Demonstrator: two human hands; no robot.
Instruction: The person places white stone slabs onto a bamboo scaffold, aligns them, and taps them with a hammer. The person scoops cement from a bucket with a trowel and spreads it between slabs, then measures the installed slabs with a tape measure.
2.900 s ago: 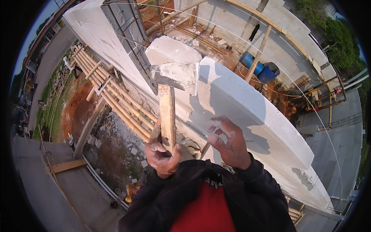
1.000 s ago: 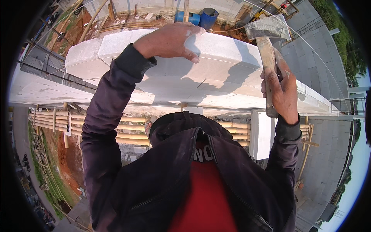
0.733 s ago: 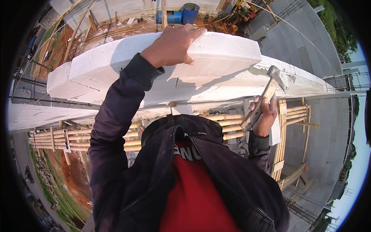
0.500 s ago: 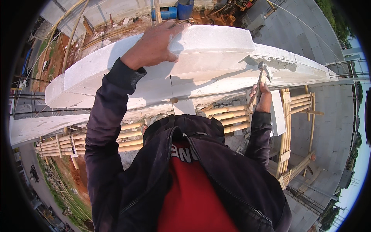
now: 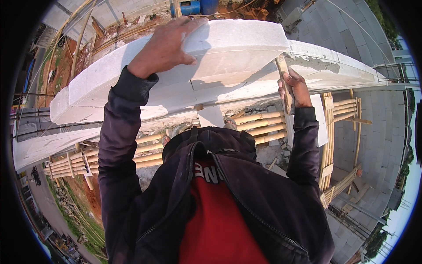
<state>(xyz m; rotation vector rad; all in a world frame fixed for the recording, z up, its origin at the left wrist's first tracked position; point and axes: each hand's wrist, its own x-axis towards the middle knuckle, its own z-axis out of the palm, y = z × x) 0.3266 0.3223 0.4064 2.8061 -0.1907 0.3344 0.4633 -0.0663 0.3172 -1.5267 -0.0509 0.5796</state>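
The raised white block (image 5: 241,37) is standing across twelve o'clock, obstructing the way forward. At eleven, the left hand (image 5: 163,47) is occupying its top edge; open room is lying along its near face, between the hands. At two, the right hand (image 5: 298,86) and wooden handle (image 5: 282,66) are blocking its end; beyond, the lower wall course (image 5: 360,65) is leaving room above. At three, a pale slab (image 5: 320,121) is standing beside the right forearm.

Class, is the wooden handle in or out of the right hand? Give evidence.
In: the right hand grips the wooden handle, which sticks out above and below it.
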